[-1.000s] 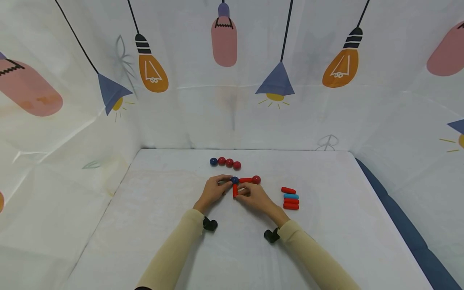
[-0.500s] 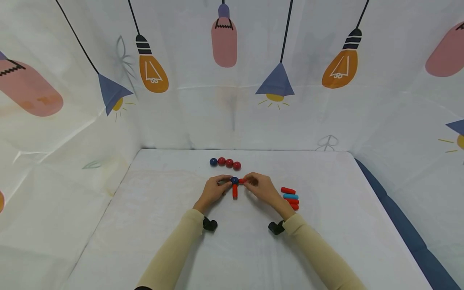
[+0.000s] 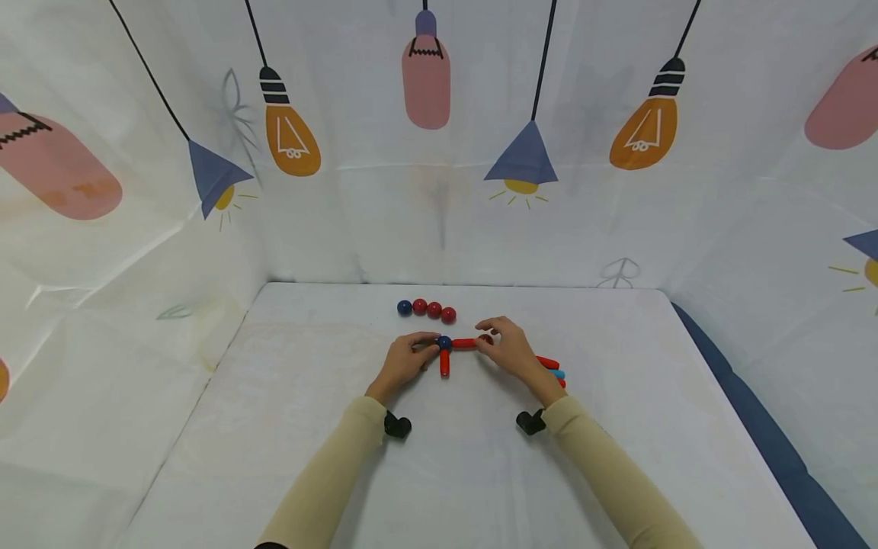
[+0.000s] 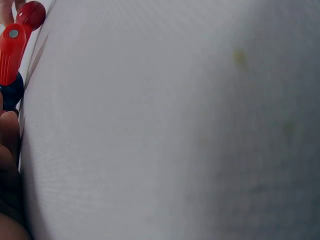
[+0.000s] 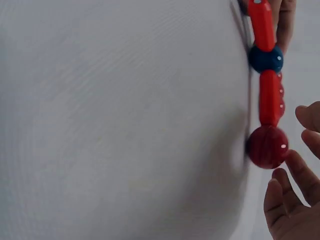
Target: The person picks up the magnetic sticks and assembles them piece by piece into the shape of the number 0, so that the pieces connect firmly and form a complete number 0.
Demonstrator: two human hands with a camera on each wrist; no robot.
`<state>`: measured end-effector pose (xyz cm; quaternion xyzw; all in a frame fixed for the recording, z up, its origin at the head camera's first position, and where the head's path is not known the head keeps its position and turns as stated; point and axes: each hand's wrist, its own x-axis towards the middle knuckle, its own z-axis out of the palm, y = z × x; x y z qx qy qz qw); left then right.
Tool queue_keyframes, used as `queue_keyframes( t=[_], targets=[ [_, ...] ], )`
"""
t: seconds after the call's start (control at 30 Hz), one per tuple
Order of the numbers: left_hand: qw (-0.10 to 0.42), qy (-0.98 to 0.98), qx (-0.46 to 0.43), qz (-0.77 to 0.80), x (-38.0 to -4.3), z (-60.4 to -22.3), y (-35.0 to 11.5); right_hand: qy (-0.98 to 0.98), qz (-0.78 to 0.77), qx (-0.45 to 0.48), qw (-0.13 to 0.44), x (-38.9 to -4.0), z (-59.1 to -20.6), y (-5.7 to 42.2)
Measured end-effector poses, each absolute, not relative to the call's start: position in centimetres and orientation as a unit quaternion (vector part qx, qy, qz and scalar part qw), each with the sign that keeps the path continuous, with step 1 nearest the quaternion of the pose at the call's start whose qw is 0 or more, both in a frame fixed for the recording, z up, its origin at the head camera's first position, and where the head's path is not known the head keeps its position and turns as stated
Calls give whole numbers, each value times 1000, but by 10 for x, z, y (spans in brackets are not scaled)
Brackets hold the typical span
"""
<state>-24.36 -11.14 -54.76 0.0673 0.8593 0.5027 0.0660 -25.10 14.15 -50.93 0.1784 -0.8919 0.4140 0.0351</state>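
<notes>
My left hand (image 3: 405, 358) pinches a dark blue ball (image 3: 444, 343) between thumb and fingers on the white table. From that ball one red stick (image 3: 444, 364) points towards me, its end showing a metal disc in the left wrist view. A second red stick (image 3: 463, 344) runs right to a red ball (image 5: 268, 146), which is partly covered by my right hand (image 3: 509, 352) in the head view. In the right wrist view the right hand's thumb and fingers stand spread beside that red ball; one fingertip is at its surface, and whether it touches I cannot tell.
Behind the joined pieces lies a row of loose balls, one blue ball (image 3: 405, 307) and several red balls (image 3: 434, 309). Right of my right hand lie loose sticks, a red stick (image 3: 548, 363) and a light blue stick (image 3: 559, 374) among them, partly hidden by the wrist. A printed cloth (image 3: 439, 198) stands behind the table.
My right hand has moved from the near red stick along the sideways red stick to the red ball at its right end, and its fingers have spread. The left hand stays at the blue ball.
</notes>
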Motion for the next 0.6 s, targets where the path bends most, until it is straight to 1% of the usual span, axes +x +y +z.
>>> queue_keyframes(
  t=[0.13, 0.4, 0.6],
  targets=[
    [71, 860, 64, 502, -244, -547, -111, -905, 395, 156, 4, -254, -516, 142],
    [79, 859, 54, 503, -242, -545, -111, -911, 383, 148, -29, -257, -523, 139],
    [78, 856, 57, 508, -241, -544, -111, -910, 382, 157, -34, -259, -521, 138]
  ],
)
